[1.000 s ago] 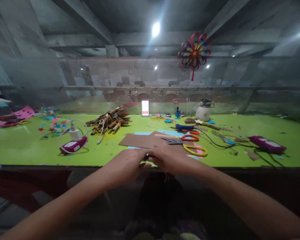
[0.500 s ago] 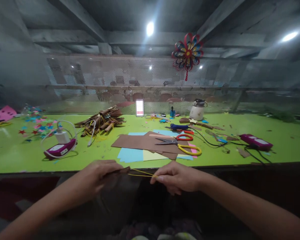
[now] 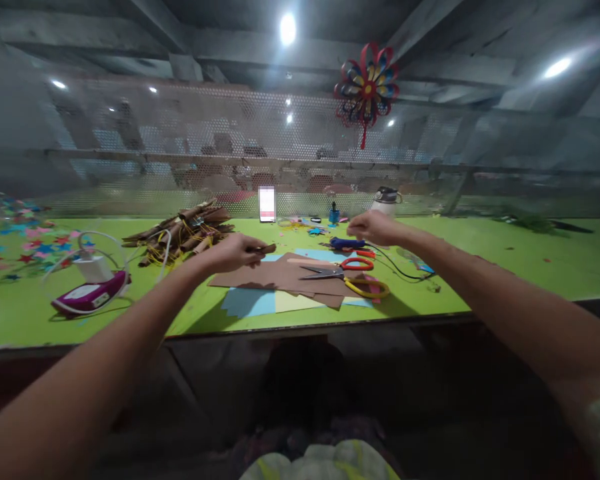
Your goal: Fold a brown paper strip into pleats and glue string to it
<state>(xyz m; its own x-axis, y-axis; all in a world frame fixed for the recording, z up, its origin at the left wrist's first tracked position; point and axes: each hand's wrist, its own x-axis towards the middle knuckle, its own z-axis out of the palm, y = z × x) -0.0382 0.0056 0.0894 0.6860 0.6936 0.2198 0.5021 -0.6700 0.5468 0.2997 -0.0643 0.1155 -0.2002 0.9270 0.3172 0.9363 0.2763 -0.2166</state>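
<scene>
My left hand [image 3: 240,252] is closed around a brown paper roll [image 3: 269,249], whose tip sticks out past the fingers; the rest is hidden. It hovers above brown paper sheets [image 3: 260,275] and beside a pile of similar brown rolls [image 3: 180,233] with yellow string. My right hand [image 3: 373,228] is raised over the back of the table, fingertips pinched together; whatever is between them cannot be made out. Just below it lies a blue-handled tool [image 3: 347,244] with a black cord. Scissors [image 3: 325,273] with red and yellow handles rest on the sheets.
A purple power strip [image 3: 93,293] with a white charger stands at the left on the green table [image 3: 505,267]. Paper stars [image 3: 45,250] lie farther left. At the back are a lit phone [image 3: 267,203], a blue bottle [image 3: 334,216] and a flask [image 3: 386,198] before a mesh panel.
Both hands have risen from the table's front edge to over the table, the right one farther back. The yellow string stretched between them no longer shows there. The view has shifted slightly.
</scene>
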